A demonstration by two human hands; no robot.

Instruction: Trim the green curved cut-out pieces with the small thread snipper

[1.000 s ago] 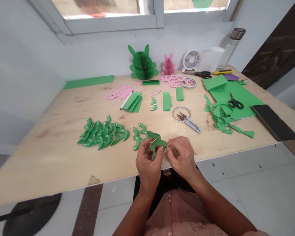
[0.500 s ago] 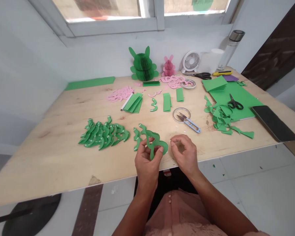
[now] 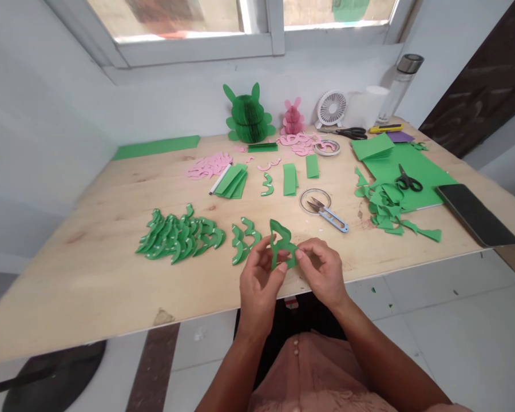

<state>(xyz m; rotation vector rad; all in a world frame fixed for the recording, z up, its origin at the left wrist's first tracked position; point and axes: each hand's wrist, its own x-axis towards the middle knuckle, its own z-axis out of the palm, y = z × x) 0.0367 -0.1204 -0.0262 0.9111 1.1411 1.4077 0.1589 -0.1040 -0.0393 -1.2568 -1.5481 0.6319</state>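
Note:
Between my two hands is a green paper cutout with wavy edges, held upright above the table's front edge. My left hand pinches its lower left part between thumb and fingers. At its right edge, the thumb and forefinger of my right hand close on the paper. Just left of it lie a few wavy green paper pieces with small white strips. Farther left is a heap of similar green pieces. Blue-handled thread snips rest on a roll of tape beyond my right hand.
Green scraps, black scissors on green paper and a phone lie to the right. Pink cutouts and folded green papers are farther back. A green paper honeycomb figure and a fan stand by the wall.
The green cutout has moved slightly right and turned in my left hand. My right hand, apart from it before, now grips its right edge.

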